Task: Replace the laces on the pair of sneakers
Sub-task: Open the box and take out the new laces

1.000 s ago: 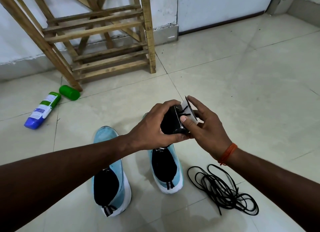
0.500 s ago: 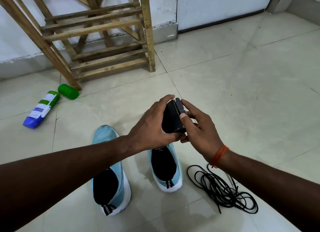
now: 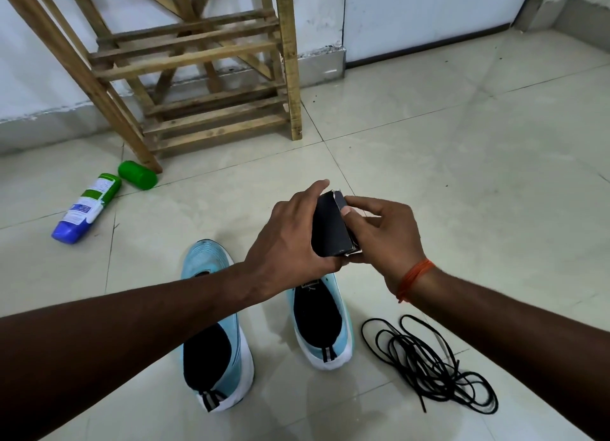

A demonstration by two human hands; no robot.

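A small black packet (image 3: 331,228), flat and card-like with a pale torn-looking edge at the top, is held up over the floor by both hands. The left hand (image 3: 290,239) is wrapped around its side, grip pressed onto the packet, while the right hand (image 3: 384,232) has its fingertips (image 3: 346,211) pinching the top flap.

Probably the new laces are inside, so the flap should be peeled slowly, packet kept steady, nothing yanked out in a knot.

The two light-blue sneakers (image 3: 321,322), mesh-looking with white soles and no laces threaded, are parked on the glossy tiled floor (image 3: 462,176) below the hands. A loose tangle of thin black laces (image 3: 429,361) is lying just beside the right-hand sneaker.
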